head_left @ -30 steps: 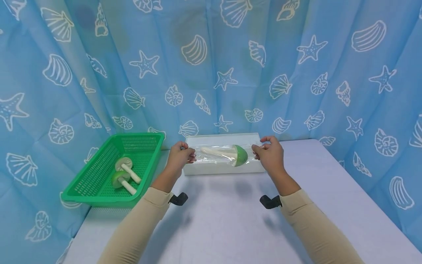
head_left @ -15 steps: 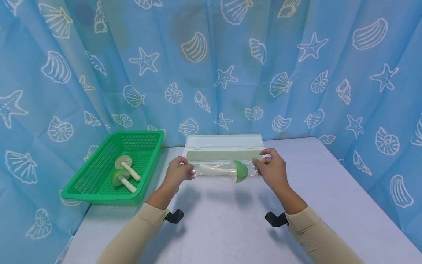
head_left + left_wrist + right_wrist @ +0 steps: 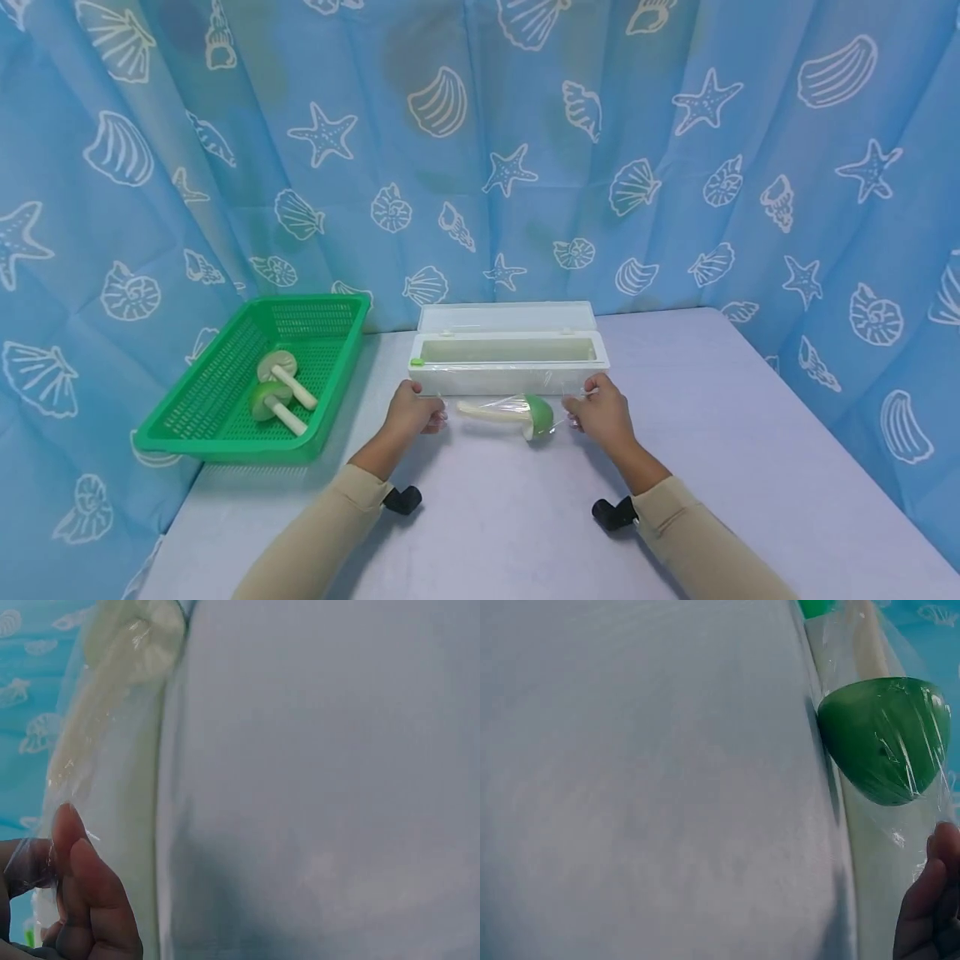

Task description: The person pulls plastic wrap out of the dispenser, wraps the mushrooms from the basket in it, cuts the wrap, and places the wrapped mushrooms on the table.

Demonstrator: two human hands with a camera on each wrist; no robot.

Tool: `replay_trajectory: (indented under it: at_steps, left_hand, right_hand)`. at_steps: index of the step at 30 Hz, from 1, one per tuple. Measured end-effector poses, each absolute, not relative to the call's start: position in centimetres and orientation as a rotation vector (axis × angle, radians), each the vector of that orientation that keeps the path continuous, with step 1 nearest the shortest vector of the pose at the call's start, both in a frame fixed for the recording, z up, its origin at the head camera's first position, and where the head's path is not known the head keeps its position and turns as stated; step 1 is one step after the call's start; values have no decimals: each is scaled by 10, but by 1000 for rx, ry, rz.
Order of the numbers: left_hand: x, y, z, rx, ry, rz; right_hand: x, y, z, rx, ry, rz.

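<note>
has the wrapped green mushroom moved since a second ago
Yes. The wrapped mushroom has come toward the person: it was over the white dispenser box, and now lies on the table in front of it.

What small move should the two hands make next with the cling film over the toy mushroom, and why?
Probably fold the film ends under the mushroom. The left hand and right hand each pinch an end of the cling film, which is stretched over the mushroom on the table in front of the open dispenser box; the ends look loose.
</note>
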State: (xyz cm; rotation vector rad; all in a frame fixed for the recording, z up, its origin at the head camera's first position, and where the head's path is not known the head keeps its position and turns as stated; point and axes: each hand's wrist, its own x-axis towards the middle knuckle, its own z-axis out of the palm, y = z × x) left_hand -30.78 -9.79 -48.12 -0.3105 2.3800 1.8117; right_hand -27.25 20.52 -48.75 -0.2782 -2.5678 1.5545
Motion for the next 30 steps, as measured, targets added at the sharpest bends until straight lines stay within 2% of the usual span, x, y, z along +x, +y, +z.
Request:
replay_trajectory:
  at_steps: [5,10,13,20,25,30]
  left_hand:
    - [-319,-100,-488,-299,2397,1772]
    - [-323,-107,-492,-280,2450,1645]
    - [-323,-111,-494,-237,2445,1592]
    - [-327,-112,-498,-92,2567,1332]
    - [-328,-107,-498,-77,2636,1184]
    - [-333,-107,-493,-102,2525,1311]
  right_hand:
    - [-287,204,-500,-411,-2556,1714]
    - [-296,202,-508,-377,-2612,1777]
    - [-297,203,-509,-301,-2714,1649]
    - [-298,207,-507,-41,-2931,1005]
    - [-299,206,-508,-38,-2963,1002]
    - [-303,215,-502,-29,-2925,1188]
